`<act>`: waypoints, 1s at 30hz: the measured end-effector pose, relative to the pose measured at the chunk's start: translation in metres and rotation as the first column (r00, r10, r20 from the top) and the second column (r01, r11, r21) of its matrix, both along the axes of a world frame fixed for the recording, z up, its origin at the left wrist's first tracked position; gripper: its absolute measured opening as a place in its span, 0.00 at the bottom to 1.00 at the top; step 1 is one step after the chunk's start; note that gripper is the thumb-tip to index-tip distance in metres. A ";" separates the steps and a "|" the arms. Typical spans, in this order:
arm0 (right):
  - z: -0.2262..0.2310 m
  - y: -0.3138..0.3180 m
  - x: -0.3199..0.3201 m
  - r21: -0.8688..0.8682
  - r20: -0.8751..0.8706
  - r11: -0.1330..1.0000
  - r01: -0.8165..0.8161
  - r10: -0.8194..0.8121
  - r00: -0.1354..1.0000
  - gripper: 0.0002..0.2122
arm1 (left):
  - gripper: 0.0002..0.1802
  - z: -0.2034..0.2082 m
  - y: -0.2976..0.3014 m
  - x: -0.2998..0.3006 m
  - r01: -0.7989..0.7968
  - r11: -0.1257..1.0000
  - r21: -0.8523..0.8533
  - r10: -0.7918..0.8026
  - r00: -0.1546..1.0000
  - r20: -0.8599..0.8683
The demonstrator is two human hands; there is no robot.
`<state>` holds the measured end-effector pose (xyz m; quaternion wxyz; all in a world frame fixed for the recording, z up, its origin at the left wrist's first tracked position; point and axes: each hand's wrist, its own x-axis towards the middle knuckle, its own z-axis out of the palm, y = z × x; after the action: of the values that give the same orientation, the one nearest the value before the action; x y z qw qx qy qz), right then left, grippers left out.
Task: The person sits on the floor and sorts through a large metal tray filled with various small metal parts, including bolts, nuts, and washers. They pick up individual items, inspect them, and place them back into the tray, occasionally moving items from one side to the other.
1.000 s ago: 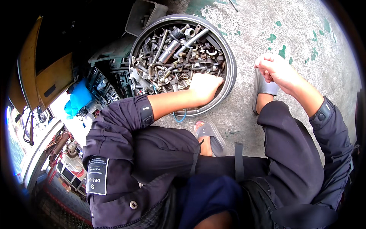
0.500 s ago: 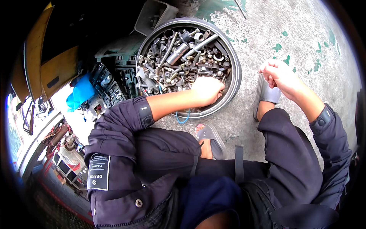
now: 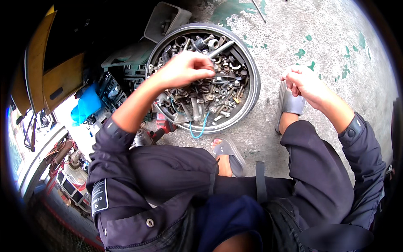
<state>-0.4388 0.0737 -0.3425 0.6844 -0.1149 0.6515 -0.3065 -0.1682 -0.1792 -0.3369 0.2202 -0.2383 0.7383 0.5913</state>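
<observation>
Here, looking down from my head, my left hand point(image 3: 184, 67) hangs over the round metal pan point(image 3: 252, 90) of bolts and nuts point(image 3: 210, 98), fingers curled together and pinched on something small near the middle of the heap; I cannot tell which piece it is. I judge the wrist is lifted so the fingertips can pick from the top layer without stirring the rest. My right hand point(image 3: 300, 80) sits well apart from the pan, above my right knee and my grey sandal point(image 3: 289, 105), loosely closed; whether it holds a part I cannot tell. It seems kept there to take or sort what the left one picks.

I am squatting, so the pan sits just beyond my left foot point(image 3: 224, 157) within easy reach. A blue cord point(image 3: 199, 130) trails over the pan's near rim onto the floor. The floor point(image 3: 327, 25) is rough grey concrete with flecks of green paint. To my left lie dark crates point(image 3: 113, 88), a blue cloth point(image 3: 86, 105) and a grey plastic tub point(image 3: 163, 19) just beyond the pan.
</observation>
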 end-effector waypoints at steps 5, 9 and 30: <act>-0.010 0.016 -0.004 -0.001 -0.015 1.000 -0.022 0.022 1.000 0.09 | 0.09 0.051 -0.047 0.027 0.138 0.823 -0.551 -0.018 0.976 0.217; -0.008 0.021 -0.004 0.035 -0.097 0.996 -0.080 0.083 0.992 0.06 | 0.11 0.043 -0.039 0.056 0.233 0.631 -0.740 0.019 0.949 0.315; -0.018 0.024 -0.012 0.052 -0.079 0.999 -0.004 0.008 0.997 0.07 | 0.27 -0.104 0.302 -0.072 0.547 0.546 -0.635 -0.390 0.837 0.385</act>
<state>-0.4508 0.0978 -0.3610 0.6618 -0.1111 0.6854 -0.2827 -0.2405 0.1233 -0.4405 0.3304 -0.1558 0.9198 0.1433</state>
